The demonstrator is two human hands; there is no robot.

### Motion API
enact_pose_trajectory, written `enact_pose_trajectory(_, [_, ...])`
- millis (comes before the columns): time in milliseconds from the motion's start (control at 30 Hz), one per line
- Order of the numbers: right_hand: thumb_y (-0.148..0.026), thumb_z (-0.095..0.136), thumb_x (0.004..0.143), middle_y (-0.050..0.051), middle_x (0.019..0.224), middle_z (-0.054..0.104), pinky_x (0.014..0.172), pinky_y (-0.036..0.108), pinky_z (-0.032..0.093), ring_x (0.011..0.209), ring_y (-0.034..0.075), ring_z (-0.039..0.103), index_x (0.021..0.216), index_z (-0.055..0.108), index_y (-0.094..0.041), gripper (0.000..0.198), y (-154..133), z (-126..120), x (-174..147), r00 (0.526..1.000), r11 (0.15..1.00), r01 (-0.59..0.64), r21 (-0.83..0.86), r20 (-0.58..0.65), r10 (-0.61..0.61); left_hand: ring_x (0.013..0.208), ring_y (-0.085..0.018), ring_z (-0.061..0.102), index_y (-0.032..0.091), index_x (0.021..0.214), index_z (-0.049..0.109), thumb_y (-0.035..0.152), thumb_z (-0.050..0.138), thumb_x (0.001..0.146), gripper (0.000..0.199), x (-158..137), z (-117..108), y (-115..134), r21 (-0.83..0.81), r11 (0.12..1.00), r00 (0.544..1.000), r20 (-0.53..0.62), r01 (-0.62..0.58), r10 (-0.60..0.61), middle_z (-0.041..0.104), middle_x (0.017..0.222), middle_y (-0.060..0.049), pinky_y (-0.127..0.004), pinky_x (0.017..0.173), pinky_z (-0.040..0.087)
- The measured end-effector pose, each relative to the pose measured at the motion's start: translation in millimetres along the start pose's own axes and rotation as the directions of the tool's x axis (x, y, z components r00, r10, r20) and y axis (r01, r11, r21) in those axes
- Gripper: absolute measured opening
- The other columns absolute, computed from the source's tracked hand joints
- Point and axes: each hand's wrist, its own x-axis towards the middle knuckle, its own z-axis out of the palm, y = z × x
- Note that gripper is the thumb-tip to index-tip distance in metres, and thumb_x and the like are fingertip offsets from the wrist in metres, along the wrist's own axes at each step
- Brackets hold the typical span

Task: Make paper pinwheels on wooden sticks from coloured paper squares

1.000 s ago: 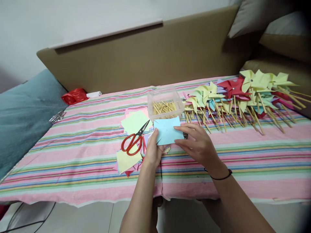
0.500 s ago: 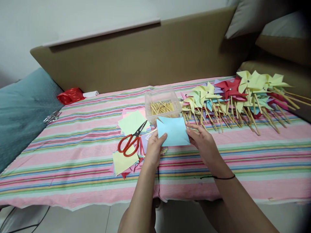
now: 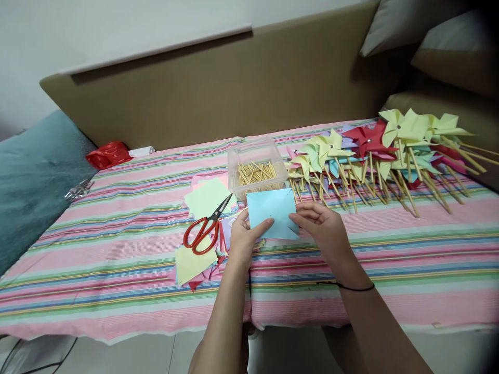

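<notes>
A square of light blue paper, with slits running in from its corners and a small dark dot in the middle, is held up above the striped cloth. My left hand pinches its left side, thumb on top. At the right edge, my right hand has thumb and fingers closed on the paper. Red-handled scissors lie to the left on stacks of coloured paper squares, a pale green square and a yellow square uppermost. Behind the blue paper stands a clear plastic box of short wooden sticks.
Many finished paper pinwheels on sticks are heaped at the right. A red plastic bag and a small white object sit at the back left. The striped cloth covers the seat, between a teal cushion and the backrest.
My left thumb reaches further in over the blue paper, and the paper has turned slightly. My right thumb now presses at its right edge. The view has shifted a little.
</notes>
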Motion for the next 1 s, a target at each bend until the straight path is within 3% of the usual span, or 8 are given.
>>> enact_pose_trajectory(133, [-0.036, 0.073, 0.073, 0.001, 0.072, 0.071, 0.053, 0.028, 0.053, 0.059, 0.017, 0.064, 0.092, 0.058, -0.022, 0.028, -3, -6, -1, 0.997, 1.0, -0.003, 0.028, 0.077, 0.001, 0.07, -0.017, 0.067, 0.014, 0.101, 0.062, 0.023, 0.083, 0.057, 0.049, 1, 3, -2, 0.02, 1.0, 0.999, -0.031, -0.022, 0.023, 0.074, 0.084, -0.005, -0.032, 0.071, 0.054])
enact_pose_trajectory(267, [-0.032, 0.064, 0.081, 0.001, 0.089, 0.071, 0.064, 0.031, 0.056, 0.069, 0.016, 0.067, 0.104, 0.058, -0.026, 0.025, -5, -16, -1, 0.969, 0.995, 0.069, 0.068, 0.234, -0.083, 0.073, -0.018, 0.068, 0.015, 0.1, 0.062, 0.023, 0.082, 0.057, 0.048, 2, 7, -5, 0.047, 0.999, 1.0, -0.025, -0.014, 0.015, 0.074, 0.088, -0.005, -0.031, 0.071, 0.054])
enact_pose_trajectory(400, [-0.031, 0.069, 0.076, 0.002, 0.08, 0.07, 0.067, 0.031, 0.057, 0.073, 0.017, 0.067, 0.087, 0.071, -0.023, 0.013, -4, -29, -1, 0.952, 0.997, 0.07, -0.038, 0.3, -0.056, 0.071, -0.017, 0.067, 0.015, 0.096, 0.061, 0.023, 0.082, 0.057, 0.045, 2, 8, -7, 0.073, 0.997, 1.0, 0.016, -0.008, 0.007, 0.073, 0.084, -0.004, -0.03, 0.068, 0.054])
enact_pose_trajectory(567, [-0.036, 0.075, 0.072, 0.002, 0.077, 0.071, 0.073, 0.036, 0.059, 0.075, 0.021, 0.069, 0.076, 0.072, -0.023, 0.014, -4, -37, -4, 0.957, 0.998, 0.016, -0.062, 0.29, 0.003, 0.065, -0.017, 0.064, 0.016, 0.097, 0.061, 0.023, 0.084, 0.053, 0.05, 2, 13, -9, 0.106, 0.994, 0.997, 0.079, 0.019, -0.027, 0.071, 0.078, -0.002, -0.029, 0.063, 0.052])
enact_pose_trajectory(800, [-0.036, 0.08, 0.066, -0.001, 0.065, 0.065, 0.062, 0.028, 0.057, 0.064, 0.014, 0.062, 0.067, 0.07, -0.022, 0.017, -1, -29, -7, 0.993, 1.0, -0.006, 0.017, 0.117, 0.004, 0.069, -0.017, 0.063, 0.017, 0.094, 0.063, 0.022, 0.082, 0.054, 0.044, -3, 23, -14, 0.127, 0.992, 0.99, 0.14, -0.018, 0.0, 0.069, 0.081, -0.002, -0.028, 0.063, 0.051])
enact_pose_trajectory(1000, [-0.032, 0.084, 0.06, -0.002, 0.061, 0.06, 0.053, 0.027, 0.053, 0.058, 0.013, 0.055, 0.066, 0.067, -0.021, 0.021, 4, -27, -6, 0.996, 1.0, 0.03, -0.01, 0.083, -0.029, 0.071, -0.017, 0.063, 0.017, 0.097, 0.063, 0.021, 0.081, 0.055, 0.046, -5, 25, -13, 0.127, 0.992, 0.986, 0.168, -0.008, -0.014, 0.069, 0.083, -0.002, -0.028, 0.064, 0.051])
